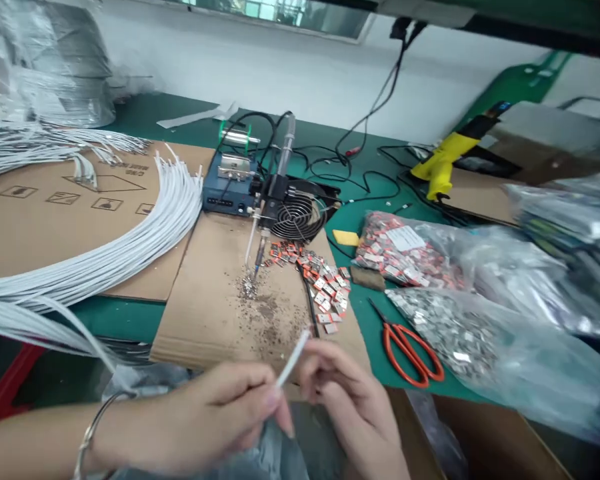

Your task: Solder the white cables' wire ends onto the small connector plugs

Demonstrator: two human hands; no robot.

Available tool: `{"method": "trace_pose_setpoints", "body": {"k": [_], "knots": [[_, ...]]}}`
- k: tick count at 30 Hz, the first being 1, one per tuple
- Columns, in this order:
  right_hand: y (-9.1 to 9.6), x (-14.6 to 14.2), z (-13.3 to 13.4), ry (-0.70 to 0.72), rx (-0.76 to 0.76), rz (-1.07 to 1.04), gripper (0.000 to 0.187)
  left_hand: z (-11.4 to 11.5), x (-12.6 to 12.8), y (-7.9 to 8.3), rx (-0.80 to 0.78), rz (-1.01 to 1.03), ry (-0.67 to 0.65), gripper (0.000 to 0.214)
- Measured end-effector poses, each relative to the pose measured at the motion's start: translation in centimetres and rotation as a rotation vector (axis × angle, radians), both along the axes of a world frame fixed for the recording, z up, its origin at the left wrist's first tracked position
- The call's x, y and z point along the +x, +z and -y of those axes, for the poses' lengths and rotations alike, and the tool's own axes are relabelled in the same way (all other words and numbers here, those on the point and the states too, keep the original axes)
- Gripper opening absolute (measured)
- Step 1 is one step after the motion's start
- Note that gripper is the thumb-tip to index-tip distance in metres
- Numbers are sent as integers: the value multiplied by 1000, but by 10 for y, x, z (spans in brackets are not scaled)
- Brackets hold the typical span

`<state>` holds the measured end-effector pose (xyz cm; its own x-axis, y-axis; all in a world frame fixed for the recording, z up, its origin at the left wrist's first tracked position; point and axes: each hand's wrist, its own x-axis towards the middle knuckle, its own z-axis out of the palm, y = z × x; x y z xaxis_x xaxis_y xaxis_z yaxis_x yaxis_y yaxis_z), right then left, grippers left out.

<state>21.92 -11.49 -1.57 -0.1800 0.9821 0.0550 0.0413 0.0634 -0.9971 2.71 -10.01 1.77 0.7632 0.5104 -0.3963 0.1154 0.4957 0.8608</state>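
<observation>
My left hand [225,417] pinches a white cable [293,360] between thumb and fingers, and the cable's short end sticks up and to the right. My right hand [350,407] is beside that end, with its fingers curled in and the fingertips close to the cable's tip. Whatever its fingers hold, if anything, is hidden. Beyond my hands, a soldering iron [261,250] points down from its stand over dark and silvery crumbs on a cardboard sheet [205,293]. Small orange-and-metal connectors [325,287] lie scattered to the right of the crumbs.
A thick bundle of white cables [130,253] curves along the left. A blue soldering unit [227,190] and a black fan [300,217] stand behind. On the right lie orange-handled scissors [413,353], a bag of connectors [405,247], a bag of metal parts [450,333] and a yellow tool [445,160].
</observation>
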Motion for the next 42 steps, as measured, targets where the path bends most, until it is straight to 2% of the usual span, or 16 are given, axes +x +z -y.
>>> {"method": "trace_pose_setpoints", "body": {"k": [3,5,7,10,12,15,18,20,24,26,34,36,38,40,42], "knots": [[-5,-9,-5,34,-17,19,8,17,-15,-24,97,-188,17,36],[-8,-15,-8,41,-8,48,8,23,-20,-33,106,-252,13,36],[-8,-19,-9,74,15,73,8,27,-18,-39,66,-220,67,35],[-7,-23,-7,167,49,134,8,29,-8,-45,-6,-51,231,34],[-4,-23,-7,191,73,175,6,28,-2,-48,26,-21,317,33],[-1,-21,-7,179,86,233,4,26,-1,-50,232,-146,346,26],[0,-18,-9,192,91,262,5,25,-6,-49,457,-268,322,22],[0,-16,-9,209,112,230,4,26,-10,-50,487,-270,302,22],[0,-14,-10,246,210,152,14,28,-12,-52,397,-183,261,28],[0,-15,-9,246,255,160,17,28,-11,-53,416,-163,256,30],[3,-13,-6,228,329,145,17,25,-13,-42,712,-254,213,28],[3,-14,-7,238,285,128,17,23,-14,-40,772,-271,204,26],[-2,-17,-8,252,185,19,17,21,-15,-39,820,-231,204,22],[-10,-21,-9,293,5,-173,11,18,-16,-39,868,-172,193,19],[-20,-23,-10,365,-244,-350,5,17,-18,-38,924,-168,153,19]]}}
